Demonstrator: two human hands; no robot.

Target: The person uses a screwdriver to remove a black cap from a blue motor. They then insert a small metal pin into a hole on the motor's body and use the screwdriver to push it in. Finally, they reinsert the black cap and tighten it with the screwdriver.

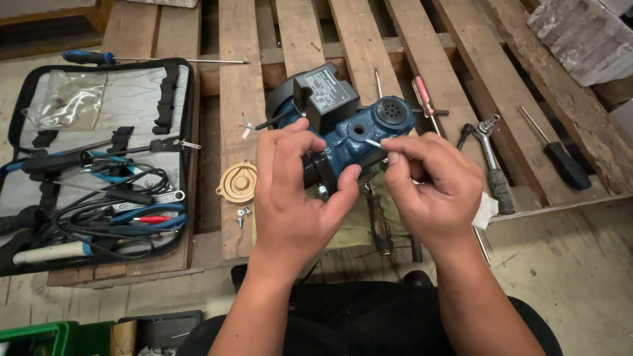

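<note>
**Two hands on a blue pump**

A blue pump sits on a wooden pallet, and both hands are at it. The left hand is wrapped around the pump's near end, holding it tight. The right hand is just right of the pump, pinching a thin white stick whose tip touches the pump's side. A black box sits on top of the pump. Left of the pump lie a round tan cover and an open tool case. Right of the pump lies a wrench.
</note>
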